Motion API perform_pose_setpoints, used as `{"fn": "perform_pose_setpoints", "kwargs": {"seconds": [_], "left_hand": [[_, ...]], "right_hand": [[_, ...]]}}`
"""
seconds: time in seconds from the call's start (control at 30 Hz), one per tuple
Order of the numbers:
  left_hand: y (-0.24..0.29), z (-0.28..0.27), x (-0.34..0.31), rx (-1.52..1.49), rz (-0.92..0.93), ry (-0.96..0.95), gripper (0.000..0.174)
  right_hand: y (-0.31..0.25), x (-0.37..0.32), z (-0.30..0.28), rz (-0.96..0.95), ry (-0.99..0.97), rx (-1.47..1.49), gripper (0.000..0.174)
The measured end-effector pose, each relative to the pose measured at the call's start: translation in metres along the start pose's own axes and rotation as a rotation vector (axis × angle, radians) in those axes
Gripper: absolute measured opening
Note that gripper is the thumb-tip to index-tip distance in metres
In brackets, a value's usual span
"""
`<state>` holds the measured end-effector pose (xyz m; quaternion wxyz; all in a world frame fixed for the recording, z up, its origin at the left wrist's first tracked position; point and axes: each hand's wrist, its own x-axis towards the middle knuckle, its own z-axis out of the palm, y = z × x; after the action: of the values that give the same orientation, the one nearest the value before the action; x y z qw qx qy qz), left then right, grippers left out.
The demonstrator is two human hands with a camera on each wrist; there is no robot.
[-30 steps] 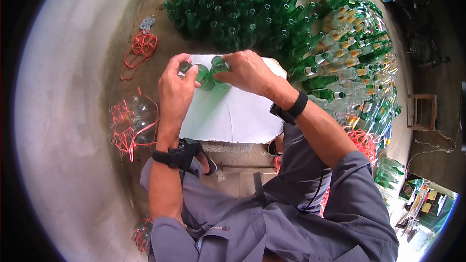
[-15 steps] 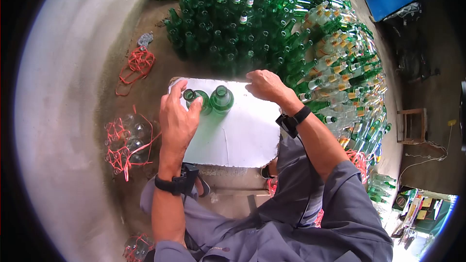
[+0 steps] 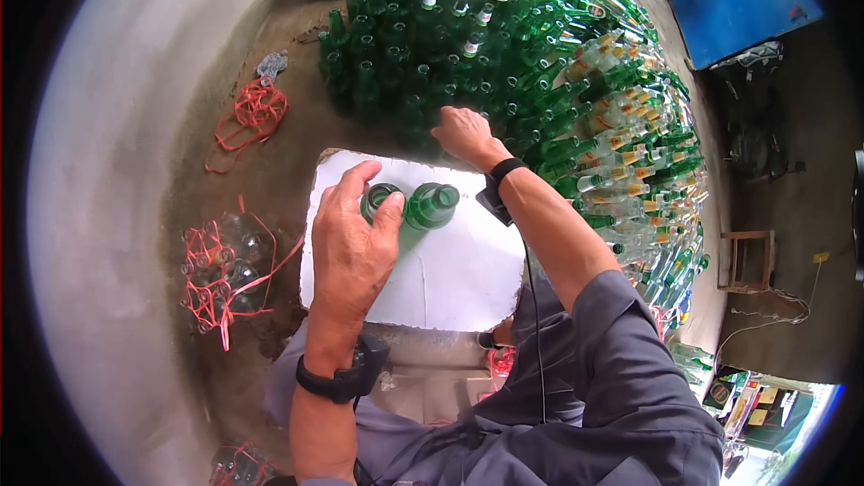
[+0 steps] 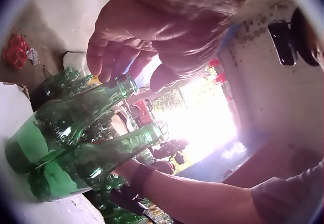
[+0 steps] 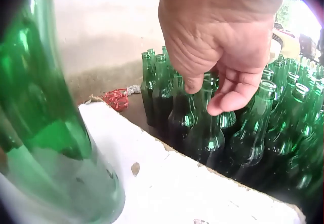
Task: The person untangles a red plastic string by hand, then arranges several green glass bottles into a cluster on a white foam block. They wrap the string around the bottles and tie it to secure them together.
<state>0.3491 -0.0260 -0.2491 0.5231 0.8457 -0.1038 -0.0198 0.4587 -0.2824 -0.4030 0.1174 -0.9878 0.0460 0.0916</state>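
Observation:
Two green glass bottles stand side by side on a white board, the nearer-left bottle [image 4: 76,110] and the right bottle [image 3: 434,205]. My left hand [image 3: 353,238] is beside the left bottle, its loosely bent fingers and thumb on either side of the mouth. In the left wrist view a gap shows between thumb and lip. Beyond the board's far edge, my right hand [image 5: 223,46] has its thumb and fingers curled around the neck of another green bottle [image 5: 205,133], which stands among many others. In the head view that bottle is mostly hidden under the hand.
The white board [image 3: 423,288] has a rough, chipped edge. Massed green bottles [image 3: 423,45] stand behind it, with bottles lying in a heap [image 3: 630,144] to the right. Red strapping [image 3: 256,112] lies on the floor at left, near strapped clear bottles [image 3: 229,270]. A wooden stool [image 3: 747,261] stands far right.
My right hand let go of the right bottle on the board and moved out past the far edge to the standing bottles. The left hand stayed by the left bottle. The head view shifted.

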Motion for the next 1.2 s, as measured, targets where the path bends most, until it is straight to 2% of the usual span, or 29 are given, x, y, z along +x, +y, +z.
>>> {"fn": "perform_pose_setpoints", "kwargs": {"seconds": [0.1, 0.3, 0.43, 0.5, 0.67, 0.93, 0.97, 1.07, 1.2], "left_hand": [[-0.002, 0.003, 0.001, -0.041, 0.003, -0.009, 0.036], [-0.003, 0.003, 0.001, -0.035, -0.007, -0.031, 0.035], [-0.003, 0.005, 0.001, -0.016, -0.044, -0.067, 0.036], [-0.014, 0.007, 0.0, 0.077, 0.071, -0.023, 0.038], [-0.014, 0.005, -0.001, 0.121, 0.08, -0.056, 0.039], [-0.016, 0.004, -0.001, 0.195, 0.199, -0.056, 0.038], [-0.016, 0.005, -0.001, 0.209, 0.223, -0.049, 0.038], [-0.016, 0.004, -0.001, 0.21, 0.231, -0.06, 0.037], [-0.014, 0.004, -0.002, 0.208, 0.241, -0.067, 0.038]], "right_hand": [[0.006, 0.008, 0.024, 0.012, 0.09, 0.038, 0.031], [0.006, 0.001, 0.025, 0.045, 0.128, 0.079, 0.027], [0.001, -0.009, -0.006, -0.002, 0.152, 0.078, 0.027], [-0.003, -0.017, -0.027, -0.01, 0.147, 0.078, 0.027], [-0.006, -0.039, -0.07, -0.03, 0.13, 0.068, 0.028], [-0.014, -0.098, -0.145, -0.072, 0.303, 0.099, 0.033], [-0.015, -0.108, -0.149, -0.099, 0.375, 0.099, 0.031], [-0.018, -0.137, -0.167, -0.093, 0.363, 0.123, 0.036], [-0.016, -0.163, -0.16, -0.132, 0.357, 0.139, 0.036]]}}
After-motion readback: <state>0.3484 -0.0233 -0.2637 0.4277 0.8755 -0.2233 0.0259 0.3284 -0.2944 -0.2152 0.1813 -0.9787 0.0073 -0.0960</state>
